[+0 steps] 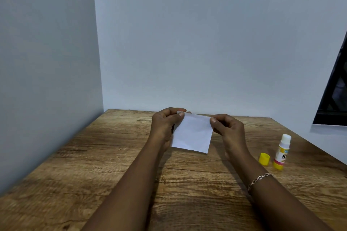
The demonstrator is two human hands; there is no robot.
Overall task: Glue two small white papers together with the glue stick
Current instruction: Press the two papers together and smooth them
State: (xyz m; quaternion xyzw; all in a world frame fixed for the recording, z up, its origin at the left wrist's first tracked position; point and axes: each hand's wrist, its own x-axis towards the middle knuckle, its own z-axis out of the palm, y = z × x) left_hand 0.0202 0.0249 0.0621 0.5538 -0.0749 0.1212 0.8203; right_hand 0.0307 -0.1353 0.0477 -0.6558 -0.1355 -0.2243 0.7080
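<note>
A small white paper [192, 134] is held up above the wooden table [112, 165], near its far edge. My left hand [165, 124] pinches its top left corner between thumb and fingers. My right hand [228, 127] pinches the top right corner. I see one white sheet face; whether a second paper lies behind it I cannot tell. The glue stick [282, 152] stands upright and uncapped at the right of the table, its white glue tip exposed. Its yellow cap [264, 159] sits on the table just left of it.
Grey walls close the table in at the left and the back. A dark window frame [334, 90] is at the far right. A bracelet is on my right wrist.
</note>
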